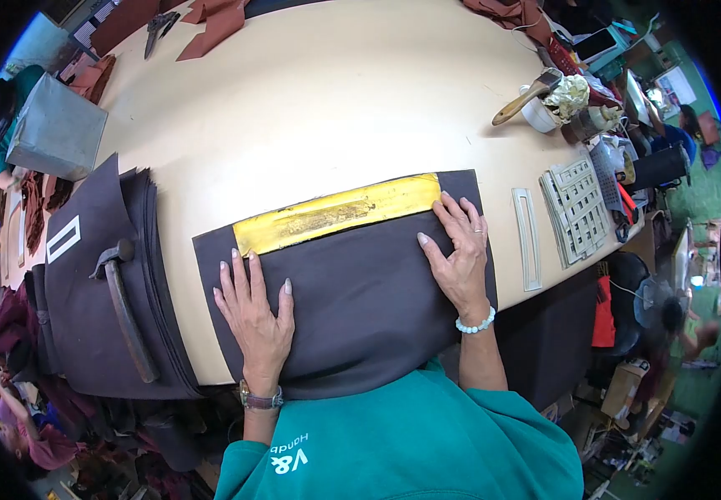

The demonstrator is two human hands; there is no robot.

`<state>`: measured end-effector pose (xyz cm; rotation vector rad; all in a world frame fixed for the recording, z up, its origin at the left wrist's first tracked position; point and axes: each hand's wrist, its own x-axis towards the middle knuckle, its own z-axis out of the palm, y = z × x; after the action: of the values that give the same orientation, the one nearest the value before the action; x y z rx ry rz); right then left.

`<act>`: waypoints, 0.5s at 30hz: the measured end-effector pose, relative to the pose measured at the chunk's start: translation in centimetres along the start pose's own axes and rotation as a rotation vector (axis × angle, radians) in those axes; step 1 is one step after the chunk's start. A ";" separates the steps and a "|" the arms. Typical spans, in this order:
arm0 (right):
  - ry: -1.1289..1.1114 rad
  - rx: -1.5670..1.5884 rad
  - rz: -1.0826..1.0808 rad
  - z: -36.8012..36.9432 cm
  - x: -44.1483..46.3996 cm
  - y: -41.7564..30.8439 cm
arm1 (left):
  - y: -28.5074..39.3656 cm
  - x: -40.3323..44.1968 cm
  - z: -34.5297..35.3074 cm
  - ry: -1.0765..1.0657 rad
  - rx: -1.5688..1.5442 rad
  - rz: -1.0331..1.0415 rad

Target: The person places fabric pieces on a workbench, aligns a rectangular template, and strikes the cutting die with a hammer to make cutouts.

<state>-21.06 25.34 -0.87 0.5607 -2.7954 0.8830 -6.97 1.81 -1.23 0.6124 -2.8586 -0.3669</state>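
Observation:
A dark leather-like sheet [360,300] lies on the table before me, its near part hanging over the front edge. Along its far side runs a yellow strip [335,212] with brown smudges down the middle. My left hand [254,312] rests flat on the sheet, fingertips at the strip's left end. My right hand [459,258] lies on the sheet too, fingers spread, their tips at the strip's right end. Neither hand grips anything. What lies under the palms is hidden.
Left, a hammer [127,308] lies on stacked dark sheets [85,333], near a grey metal block [59,125]. At right are a slotted frame [527,242], a stack of slotted templates [579,204] and a brush [527,96] over a white tub [540,115]. Scissors [159,32] lie at the back.

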 end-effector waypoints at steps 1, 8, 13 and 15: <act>0.000 -0.004 0.002 0.1 0.0 0.0 | 0.0 0.0 0.0 0.000 0.000 0.001; -0.005 0.011 0.003 -0.1 0.0 -0.1 | 0.1 0.0 -0.1 -0.004 -0.001 -0.002; -0.006 0.000 0.008 0.1 -0.1 0.1 | 0.1 0.0 -0.1 -0.001 -0.001 0.002; -0.010 -0.001 0.010 0.1 -0.1 0.1 | 0.1 0.0 -0.1 -0.003 0.000 0.003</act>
<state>-21.06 25.39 -1.04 0.5526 -2.8094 0.8834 -6.99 1.87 -1.13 0.6081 -2.8618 -0.3676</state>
